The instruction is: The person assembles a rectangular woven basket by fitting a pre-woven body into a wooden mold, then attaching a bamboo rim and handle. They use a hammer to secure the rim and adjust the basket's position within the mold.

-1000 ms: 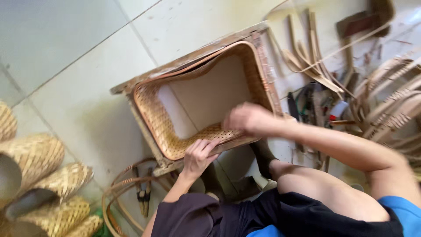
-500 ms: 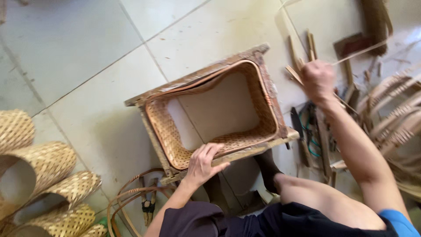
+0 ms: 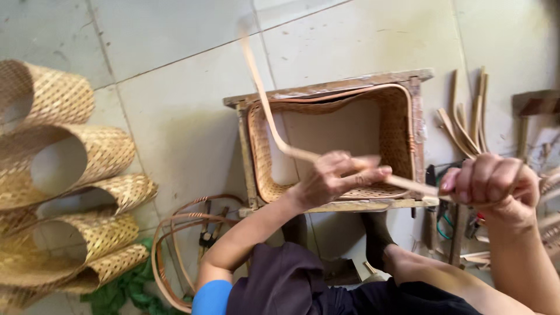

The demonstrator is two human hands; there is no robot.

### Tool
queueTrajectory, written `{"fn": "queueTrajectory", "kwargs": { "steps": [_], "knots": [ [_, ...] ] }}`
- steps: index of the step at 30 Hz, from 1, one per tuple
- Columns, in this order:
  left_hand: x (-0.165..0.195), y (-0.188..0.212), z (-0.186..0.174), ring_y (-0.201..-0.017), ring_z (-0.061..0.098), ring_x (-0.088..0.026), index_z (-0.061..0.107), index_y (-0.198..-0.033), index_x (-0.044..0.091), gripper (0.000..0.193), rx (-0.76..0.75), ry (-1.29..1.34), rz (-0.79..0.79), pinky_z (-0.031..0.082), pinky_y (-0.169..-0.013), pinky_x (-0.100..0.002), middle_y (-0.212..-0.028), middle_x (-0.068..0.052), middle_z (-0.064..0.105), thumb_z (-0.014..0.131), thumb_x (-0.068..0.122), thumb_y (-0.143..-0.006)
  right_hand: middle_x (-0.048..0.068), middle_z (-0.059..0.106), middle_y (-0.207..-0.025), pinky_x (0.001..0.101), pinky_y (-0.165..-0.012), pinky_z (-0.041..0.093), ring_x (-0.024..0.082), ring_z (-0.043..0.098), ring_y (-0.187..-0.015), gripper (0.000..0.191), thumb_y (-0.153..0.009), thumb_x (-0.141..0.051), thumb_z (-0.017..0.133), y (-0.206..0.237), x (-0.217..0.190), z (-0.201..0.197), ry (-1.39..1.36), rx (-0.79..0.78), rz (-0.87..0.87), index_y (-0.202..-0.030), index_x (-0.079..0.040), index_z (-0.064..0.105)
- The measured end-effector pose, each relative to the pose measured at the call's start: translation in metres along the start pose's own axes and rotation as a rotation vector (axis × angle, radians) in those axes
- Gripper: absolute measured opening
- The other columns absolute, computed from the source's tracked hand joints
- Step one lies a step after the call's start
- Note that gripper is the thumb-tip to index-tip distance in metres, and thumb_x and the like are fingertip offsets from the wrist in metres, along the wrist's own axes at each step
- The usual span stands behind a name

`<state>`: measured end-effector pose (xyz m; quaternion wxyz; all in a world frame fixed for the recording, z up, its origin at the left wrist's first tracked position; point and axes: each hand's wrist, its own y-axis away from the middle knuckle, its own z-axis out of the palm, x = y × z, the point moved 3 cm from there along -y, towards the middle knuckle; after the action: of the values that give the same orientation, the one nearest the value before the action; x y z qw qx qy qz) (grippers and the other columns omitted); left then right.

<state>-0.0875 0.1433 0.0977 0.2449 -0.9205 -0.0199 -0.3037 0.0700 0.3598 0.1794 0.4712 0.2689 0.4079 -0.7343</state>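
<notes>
A woven bamboo basket (image 3: pixel 396 122) sits inside a square wooden frame (image 3: pixel 326 90) on the tiled floor in front of me. A long, thin bamboo strip (image 3: pixel 265 111) curves up from my hands toward the top of the view. My left hand (image 3: pixel 338 178) pinches the strip over the basket's near rim. My right hand (image 3: pixel 490 184) is closed in a fist around the strip's other end, to the right of the frame. My knees and dark trousers fill the bottom of the view.
Curled sheets of woven bamboo matting (image 3: pixel 64 169) are stacked at the left. Bent bamboo hoops (image 3: pixel 175 233) and a green cloth (image 3: pixel 125 289) lie near my left knee. Loose bamboo strips (image 3: pixel 466 116) and tools lie to the right of the frame.
My right hand reached to the strips at the right and came back holding a long bamboo strip. My left hand left the frame's near edge and took hold of the strip.
</notes>
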Motion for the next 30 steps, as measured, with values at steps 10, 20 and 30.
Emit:
{"fn": "queueTrajectory", "kwargs": {
  "steps": [10, 20, 30],
  "knots": [
    [-0.02, 0.042, 0.067, -0.085, 0.071, -0.025, 0.076, -0.114, 0.02, 0.02, -0.23, 0.301, -0.271, 0.058, -0.072, -0.039, -0.099, -0.007, 0.072, 0.068, 0.025, -0.097, 0.014, 0.067, -0.106, 0.0286, -0.068, 0.057, 0.018, 0.064, -0.086, 0.016, -0.106, -0.011, 0.06, -0.09, 0.02, -0.063, 1.31, 0.33, 0.362, -0.118, -0.005, 0.069],
    [-0.045, 0.049, 0.119, -0.101, 0.073, -0.034, 0.076, -0.111, 0.005, 0.026, -0.602, 0.576, -0.387, 0.058, -0.088, -0.042, -0.107, -0.015, 0.076, 0.072, 0.013, -0.087, 0.002, 0.074, -0.099, 0.0347, -0.07, 0.061, 0.016, 0.07, -0.078, 0.019, -0.09, -0.038, 0.079, -0.115, 0.123, -0.098, 1.565, -0.207, 0.436, -0.096, -0.02, 0.083],
    [-0.093, 0.08, 0.111, -0.101, 0.075, -0.023, 0.076, -0.115, 0.009, 0.03, -0.784, 0.768, -0.543, 0.059, -0.091, -0.037, -0.108, -0.009, 0.079, 0.074, 0.026, -0.09, 0.011, 0.073, -0.094, 0.0359, -0.061, 0.056, 0.021, 0.069, -0.076, 0.029, -0.105, -0.03, 0.072, -0.101, 0.116, -0.103, 1.68, 0.0, 0.352, -0.112, -0.003, 0.066]
  ]
}}
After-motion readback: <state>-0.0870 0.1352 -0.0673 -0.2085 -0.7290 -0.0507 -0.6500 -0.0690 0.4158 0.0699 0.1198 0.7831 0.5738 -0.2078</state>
